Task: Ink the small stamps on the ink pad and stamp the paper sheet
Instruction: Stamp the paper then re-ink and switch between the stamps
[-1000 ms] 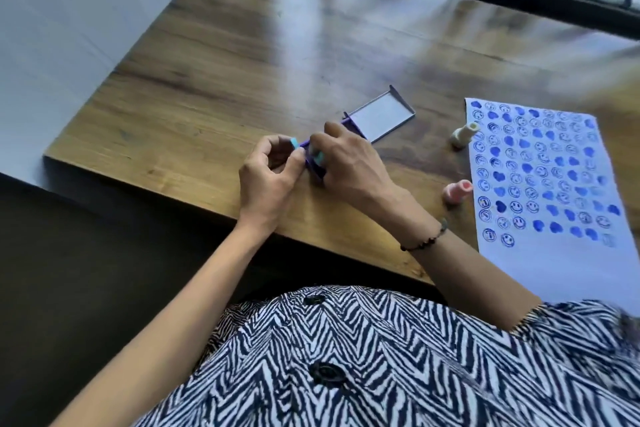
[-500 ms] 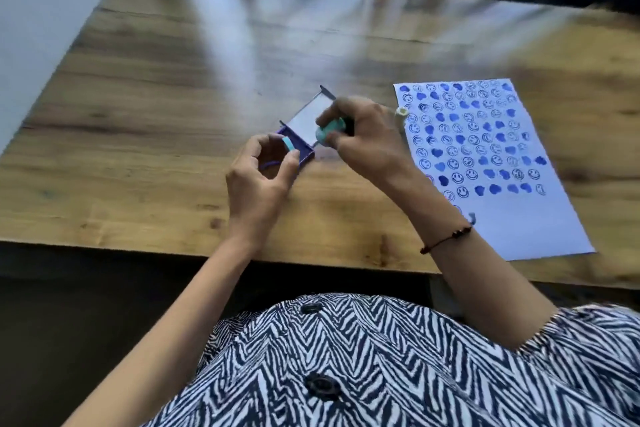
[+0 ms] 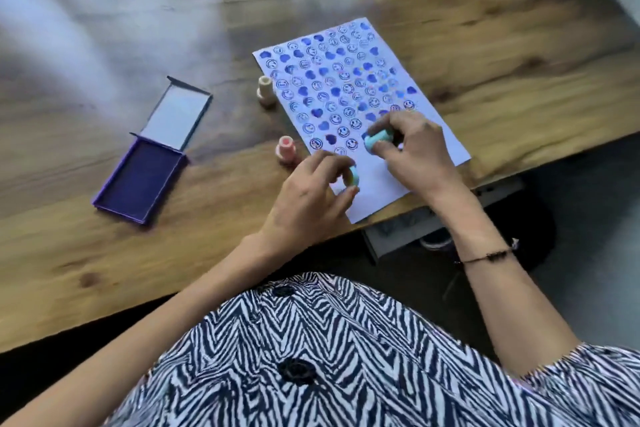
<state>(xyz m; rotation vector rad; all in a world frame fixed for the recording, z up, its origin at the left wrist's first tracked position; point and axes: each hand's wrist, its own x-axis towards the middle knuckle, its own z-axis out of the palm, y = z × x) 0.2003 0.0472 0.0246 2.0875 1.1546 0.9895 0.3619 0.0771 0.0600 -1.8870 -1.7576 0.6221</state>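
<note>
A white paper sheet [image 3: 377, 184] covered in blue hearts and smiley prints lies on the wooden table, its near corner at the table's edge. My right hand [image 3: 412, 152] grips a small teal stamp [image 3: 377, 140] over the sheet's lower rows. My left hand [image 3: 308, 198] pinches a second teal stamp [image 3: 354, 177] at the sheet's near left edge. The open purple ink pad [image 3: 138, 180], lid hinged back, sits well to the left of both hands.
A pink stamp [image 3: 286, 149] stands just left of the sheet, near my left hand. A cream stamp [image 3: 265, 91] stands further back by the sheet's left edge. The table edge [image 3: 207, 288] runs diagonally below my arms; a dark chair base shows underneath.
Both hands have moved from the ink pad to the lower part of the paper sheet, each carrying a teal stamp. The view has swung so the pad is now to the left.
</note>
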